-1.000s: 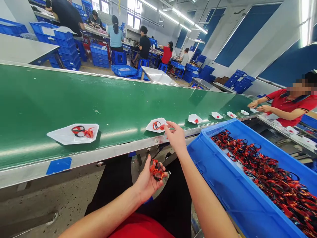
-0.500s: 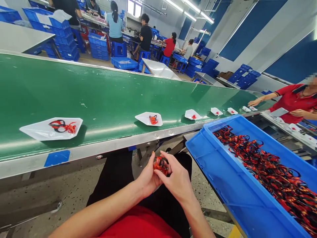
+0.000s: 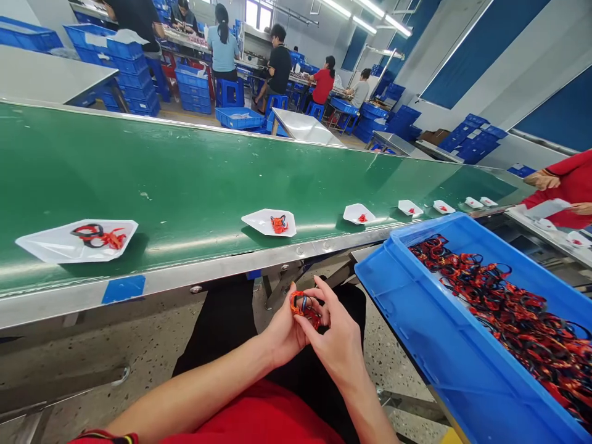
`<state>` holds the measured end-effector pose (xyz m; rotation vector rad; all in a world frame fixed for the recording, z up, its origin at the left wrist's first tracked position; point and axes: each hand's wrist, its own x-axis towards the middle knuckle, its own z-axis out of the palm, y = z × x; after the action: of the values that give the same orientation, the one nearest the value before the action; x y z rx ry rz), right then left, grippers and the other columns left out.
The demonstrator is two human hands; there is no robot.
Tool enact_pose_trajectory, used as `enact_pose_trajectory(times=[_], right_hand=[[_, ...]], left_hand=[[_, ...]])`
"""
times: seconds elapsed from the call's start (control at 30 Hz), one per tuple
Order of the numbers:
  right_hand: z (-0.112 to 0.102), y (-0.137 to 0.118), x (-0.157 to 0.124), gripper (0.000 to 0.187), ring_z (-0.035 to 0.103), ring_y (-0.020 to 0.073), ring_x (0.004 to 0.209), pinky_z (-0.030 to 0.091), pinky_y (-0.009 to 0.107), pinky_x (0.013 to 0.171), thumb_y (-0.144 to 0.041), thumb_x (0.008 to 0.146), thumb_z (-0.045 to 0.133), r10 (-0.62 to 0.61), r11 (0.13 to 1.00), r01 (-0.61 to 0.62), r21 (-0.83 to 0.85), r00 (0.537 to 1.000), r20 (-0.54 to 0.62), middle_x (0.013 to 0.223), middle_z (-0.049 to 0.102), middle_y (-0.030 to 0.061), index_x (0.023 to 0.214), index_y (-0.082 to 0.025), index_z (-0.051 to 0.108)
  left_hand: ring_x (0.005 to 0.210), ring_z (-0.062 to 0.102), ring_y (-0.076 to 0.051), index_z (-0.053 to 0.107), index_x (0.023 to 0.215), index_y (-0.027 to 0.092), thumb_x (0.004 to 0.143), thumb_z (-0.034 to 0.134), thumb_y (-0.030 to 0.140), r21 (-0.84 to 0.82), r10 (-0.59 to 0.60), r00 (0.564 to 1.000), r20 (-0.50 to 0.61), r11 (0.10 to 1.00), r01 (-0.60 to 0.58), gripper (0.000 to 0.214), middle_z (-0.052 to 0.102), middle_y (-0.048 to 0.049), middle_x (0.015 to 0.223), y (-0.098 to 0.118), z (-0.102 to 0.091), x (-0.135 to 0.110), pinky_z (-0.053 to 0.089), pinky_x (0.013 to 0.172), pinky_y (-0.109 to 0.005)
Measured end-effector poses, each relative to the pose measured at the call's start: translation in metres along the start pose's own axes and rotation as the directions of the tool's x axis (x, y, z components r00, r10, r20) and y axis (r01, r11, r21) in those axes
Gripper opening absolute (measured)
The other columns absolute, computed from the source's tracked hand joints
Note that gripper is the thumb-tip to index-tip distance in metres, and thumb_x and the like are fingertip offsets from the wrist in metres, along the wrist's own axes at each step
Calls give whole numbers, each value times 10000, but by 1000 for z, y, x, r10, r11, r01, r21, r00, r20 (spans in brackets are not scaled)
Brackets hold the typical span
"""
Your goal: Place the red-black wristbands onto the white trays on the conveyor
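A small bundle of red-and-black hair ties (image 3: 300, 301) is between my two hands, above my lap and just in front of the belt's edge. My left hand (image 3: 283, 333) cups it from the left, its thumb and fingers closed around it. From the right, my right hand (image 3: 340, 333) pinches it with thumb and fingers, index finger raised. How many pieces I hold is partly hidden by the fingers. On my right stands a blue crate (image 3: 407, 327) heaped with similar red-and-black hair ties (image 3: 513, 308).
A green conveyor belt (image 3: 194, 166) crosses in front. Along it sit several white pointed trays (image 3: 50, 245) bearing red or red-and-black pieces. At far right, a co-worker in a red shirt (image 3: 571, 191) holds a white tray. Behind the belt are tables, blue crates (image 3: 192, 89) and seated people.
The nearest trays have moved left along the belt. In my fingers the bundle has turned and shows a more open loop. The co-worker's reaching hand has drawn back from the trays.
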<state>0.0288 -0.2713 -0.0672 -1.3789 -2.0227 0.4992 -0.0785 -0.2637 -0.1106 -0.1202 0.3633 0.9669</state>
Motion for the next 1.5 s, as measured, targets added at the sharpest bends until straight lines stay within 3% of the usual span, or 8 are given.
enact_pose_trajectory(times=[0.43, 0.57, 0.67, 0.87, 0.97, 1.23, 1.4, 1.5], right_hand=[[8, 5, 5, 616, 525, 119, 638, 476, 248, 576, -219, 807, 585, 51, 980, -44, 195, 998, -29, 1137, 612, 47, 1365, -280, 329], [2, 11, 49, 591, 471, 96, 561, 446, 233, 522, -243, 794, 587, 84, 969, -51, 242, 988, -131, 1123, 602, 43, 1338, -258, 356], [-4, 23, 101, 492, 486, 109, 587, 460, 271, 621, -311, 796, 581, 34, 998, -19, 54, 957, -289, 1085, 620, 53, 1263, -218, 457], [-19, 41, 174, 470, 550, 230, 902, 422, 396, 838, -296, 793, 548, 13, 988, -75, -132, 909, -417, 1187, 566, 169, 1221, -108, 501], [-20, 33, 150, 494, 566, 204, 828, 442, 382, 814, -290, 784, 566, 20, 992, -64, -107, 929, -370, 1195, 563, 158, 1242, -126, 481], [-2, 15, 8, 438, 560, 143, 686, 474, 260, 532, -274, 790, 591, 106, 980, -112, 162, 993, 50, 1096, 601, 71, 1219, -244, 505], [9, 21, -5, 402, 557, 226, 1014, 507, 336, 762, -243, 801, 575, 63, 978, -69, 199, 997, 36, 1197, 558, 92, 1202, -250, 558], [9, 21, -5, 347, 573, 217, 1015, 517, 315, 748, -271, 805, 594, 214, 874, -216, 436, 975, 53, 1189, 583, 81, 1151, -246, 599]], left_hand=[[629, 533, -112, 595, 777, 149, 814, 466, 579, 189, 140, 988, -70, 974, -124, 451, 578, -21, 707, 2, -1, 4, 440, 609, -235], [711, 574, -140, 598, 836, 140, 836, 418, 574, 185, 133, 986, -98, 976, -113, 469, 586, -43, 750, 4, 6, 0, 467, 626, -248], [820, 603, -185, 589, 831, 126, 835, 418, 571, 149, 144, 986, -82, 980, -131, 477, 610, -88, 834, 7, 9, -2, 485, 670, -269], [926, 599, -222, 596, 915, 111, 827, 435, 573, 86, 197, 979, -55, 978, -192, 497, 623, -136, 964, 15, 13, -8, 486, 812, -351], [965, 592, -232, 598, 944, 110, 826, 432, 578, 59, 205, 978, -42, 978, -203, 510, 625, -147, 995, 19, 14, -10, 456, 885, -389], [861, 599, -181, 609, 1027, 129, 843, 394, 576, 81, 209, 978, 13, 974, -209, 530, 640, -116, 1000, 16, 10, -3, 459, 782, -291], [909, 587, -191, 617, 1051, 145, 847, 386, 573, 123, 224, 973, 54, 966, -229, 528, 619, -103, 1098, 11, 13, -7, 448, 838, -314], [981, 570, -191, 613, 1082, 139, 847, 384, 578, 143, 233, 971, 57, 960, -239, 548, 602, -108, 1153, 11, 16, -12, 437, 873, -297]])
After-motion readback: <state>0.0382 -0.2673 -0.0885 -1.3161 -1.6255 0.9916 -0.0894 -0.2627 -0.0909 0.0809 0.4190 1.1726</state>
